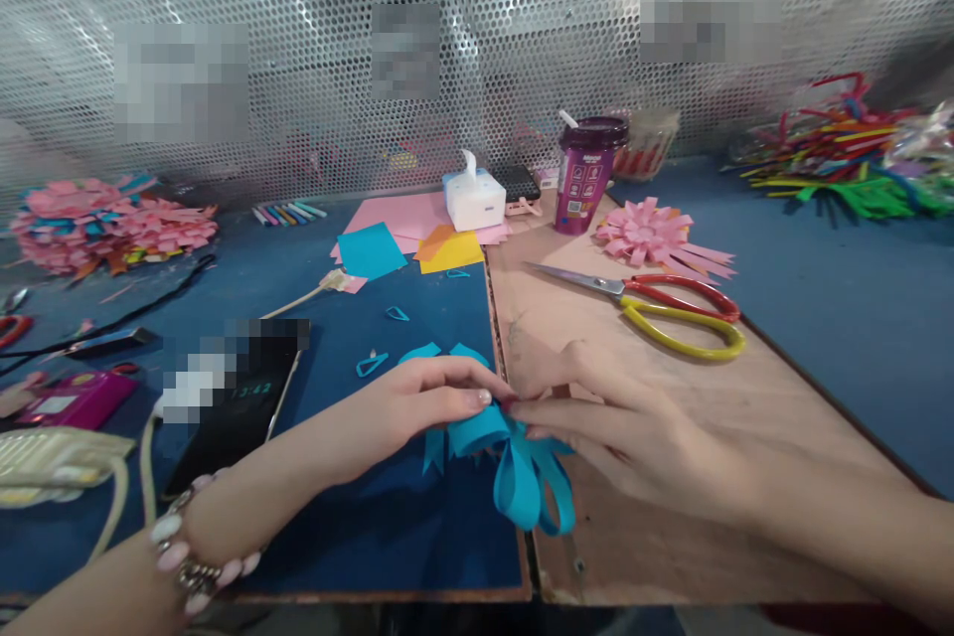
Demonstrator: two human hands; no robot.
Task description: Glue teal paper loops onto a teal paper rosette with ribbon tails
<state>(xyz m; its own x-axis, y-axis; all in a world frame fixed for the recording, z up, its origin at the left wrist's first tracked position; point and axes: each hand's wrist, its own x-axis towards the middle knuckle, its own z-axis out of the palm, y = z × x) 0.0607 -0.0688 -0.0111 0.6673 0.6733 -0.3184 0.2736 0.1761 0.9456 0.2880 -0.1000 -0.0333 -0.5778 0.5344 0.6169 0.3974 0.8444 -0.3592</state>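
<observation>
A blue paper bow point(526, 482) with several curled loops and cut strip ends is between my two hands, low over the seam of the table. My left hand point(439, 397) comes from the left with its thumb and fingers closed on the bow's upper left loop. From the right, my right hand point(618, 417) pinches the middle of the bow, its fingertips meeting those of the left. The exact grip at the centre is hidden behind the fingers. Small blue paper loops point(372, 364) lie just beyond my left hand.
Scissors point(622, 288) with red and yellow handles lie beyond my right hand, near a pink paper flower point(645, 234). A purple cup point(585, 174), a tissue box point(475, 199) and blue paper point(371, 251) stand or lie farther back. A phone point(245, 407) and its cable are left.
</observation>
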